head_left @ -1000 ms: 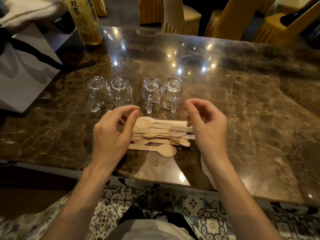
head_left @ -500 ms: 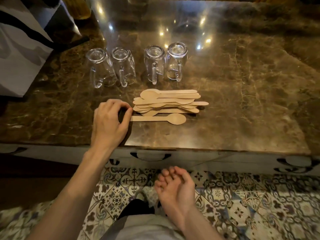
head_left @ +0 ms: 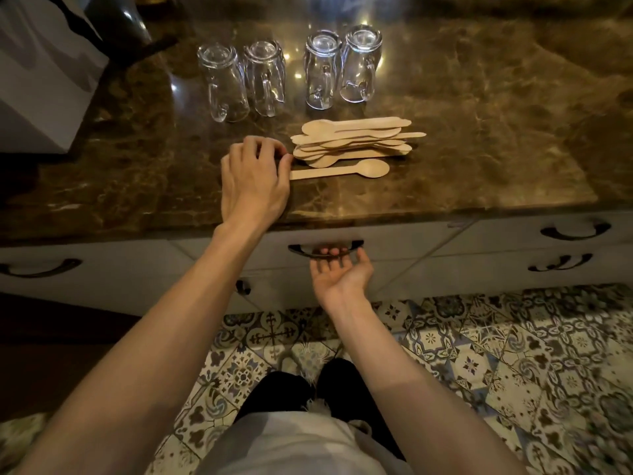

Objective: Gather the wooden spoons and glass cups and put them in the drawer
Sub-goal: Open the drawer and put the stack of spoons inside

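Several wooden spoons [head_left: 352, 140] lie in a loose pile on the brown marble counter [head_left: 479, 149], with one spoon [head_left: 342, 171] lying apart in front. Behind them several glass cups [head_left: 291, 73] stand upside down in a row. My left hand [head_left: 253, 180] rests on the counter with curled fingers, touching the handle ends of the spoons and gripping nothing. My right hand [head_left: 340, 272] is palm up below the counter edge, its fingers hooked under the dark handle [head_left: 298, 251] of the middle drawer [head_left: 394, 240], which looks closed.
A white paper bag [head_left: 41, 73] with black straps stands at the counter's left. More drawers with dark handles [head_left: 575, 231] sit left and right. Patterned floor tiles [head_left: 513, 354] lie below.
My right hand rose from open air near my waist to the drawer handle and hooked its fingers under it. The view tilted further down. My left hand stayed by the spoons.
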The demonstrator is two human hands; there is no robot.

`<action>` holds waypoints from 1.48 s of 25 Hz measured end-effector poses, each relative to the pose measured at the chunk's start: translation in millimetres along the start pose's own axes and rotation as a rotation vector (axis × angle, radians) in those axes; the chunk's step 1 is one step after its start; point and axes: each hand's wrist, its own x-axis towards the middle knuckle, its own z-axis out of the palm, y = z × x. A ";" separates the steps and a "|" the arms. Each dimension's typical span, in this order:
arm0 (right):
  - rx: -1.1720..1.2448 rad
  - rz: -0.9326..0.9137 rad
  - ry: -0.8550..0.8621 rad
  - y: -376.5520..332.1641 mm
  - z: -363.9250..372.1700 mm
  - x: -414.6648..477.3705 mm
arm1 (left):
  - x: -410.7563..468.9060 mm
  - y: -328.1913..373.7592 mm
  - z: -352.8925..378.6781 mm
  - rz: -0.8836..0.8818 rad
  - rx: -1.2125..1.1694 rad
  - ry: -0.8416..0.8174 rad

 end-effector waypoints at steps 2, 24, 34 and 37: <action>0.011 -0.009 0.001 0.4 0.4 -3.3 | 0.8 0.0 0.3 0.000 0.006 0.007; 0.004 0.135 0.378 5.3 -138.3 -100.7 | -2.1 2.3 -0.6 -0.020 0.019 0.004; -0.274 0.040 0.435 -18.0 -141.6 -151.7 | -4.2 0.4 -0.3 -0.004 0.012 0.011; -0.685 -0.210 0.103 -44.5 -107.5 -206.5 | -3.1 -1.3 1.9 -0.005 -0.008 0.010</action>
